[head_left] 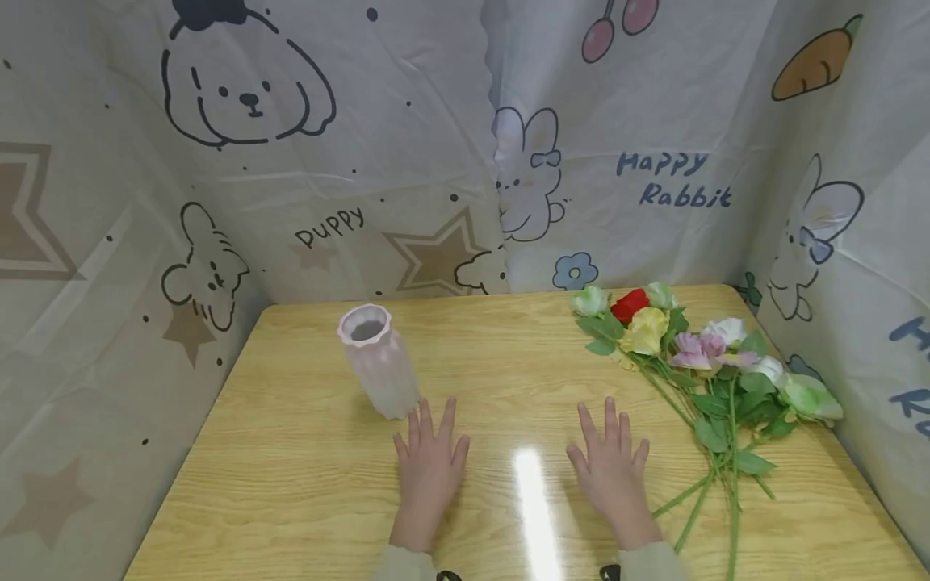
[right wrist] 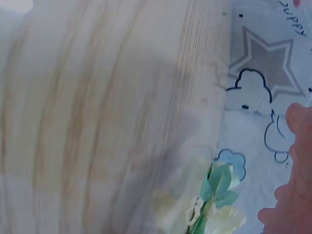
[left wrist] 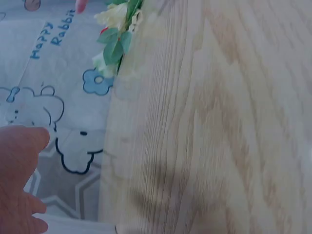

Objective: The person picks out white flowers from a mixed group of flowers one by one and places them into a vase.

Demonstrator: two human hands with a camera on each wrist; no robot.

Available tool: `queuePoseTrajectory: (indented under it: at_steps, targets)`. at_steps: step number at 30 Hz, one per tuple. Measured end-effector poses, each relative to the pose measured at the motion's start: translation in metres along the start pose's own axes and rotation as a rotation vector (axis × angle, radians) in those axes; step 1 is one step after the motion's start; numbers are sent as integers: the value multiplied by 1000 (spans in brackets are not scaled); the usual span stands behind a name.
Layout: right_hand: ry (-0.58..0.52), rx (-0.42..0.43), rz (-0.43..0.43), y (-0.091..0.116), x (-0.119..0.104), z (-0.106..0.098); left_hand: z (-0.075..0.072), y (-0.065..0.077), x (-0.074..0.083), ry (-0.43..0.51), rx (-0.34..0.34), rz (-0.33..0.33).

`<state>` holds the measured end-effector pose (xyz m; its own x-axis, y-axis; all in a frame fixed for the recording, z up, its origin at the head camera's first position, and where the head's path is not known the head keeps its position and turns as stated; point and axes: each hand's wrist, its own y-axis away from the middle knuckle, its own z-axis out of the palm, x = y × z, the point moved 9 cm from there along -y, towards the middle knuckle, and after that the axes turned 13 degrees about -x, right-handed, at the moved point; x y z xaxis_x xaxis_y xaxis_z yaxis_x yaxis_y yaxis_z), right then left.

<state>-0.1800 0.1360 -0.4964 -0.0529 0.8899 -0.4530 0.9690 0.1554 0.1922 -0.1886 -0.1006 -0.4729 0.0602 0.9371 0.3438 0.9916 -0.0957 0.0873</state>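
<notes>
My left hand (head_left: 430, 468) is spread out with straight fingers, palm down over the wooden table, its fingertips right by the base of a pale pink vase (head_left: 383, 367). The vase stands upright with a scalloped rim, and its dark opening shows no stems. My right hand (head_left: 612, 472) lies likewise spread, fingers pointing forward, holding nothing. Just right of it is a loose pile of flowers: a red rose (head_left: 630, 307), a yellow rose (head_left: 645, 331), a pink-purple flower (head_left: 701, 351), and several white and pale green blooms. Their green stems (head_left: 734, 484) cross toward the front edge.
The light wood table (head_left: 291, 484) has a bright glare streak between the hands. A printed cloth (head_left: 421, 161) with puppies, rabbits and stars hangs behind it and along both sides. Flower heads on the right reach the table's edge beside the cloth.
</notes>
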Motion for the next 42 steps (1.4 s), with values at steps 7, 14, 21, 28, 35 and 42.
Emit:
queuePoseTrajectory:
  at_steps: [7,14,21,28,35,42]
  targets:
    - [-42,-21,34,3,15,-4,-18,-3,-27,98,48,-75]
    - [-64,-16,39,4,21,-5,-30,-9,-48,201,76,-153]
    - [-54,8,54,6,26,-3,-54,-20,-68,264,122,-206]
    - [-63,-6,69,11,31,-1,-84,-34,-93,312,144,-275]
    - [-71,-17,102,15,41,-2,-98,-54,-111,315,-35,-229]
    - [-86,-38,121,19,48,-3,-100,-73,-111,453,-200,-45]
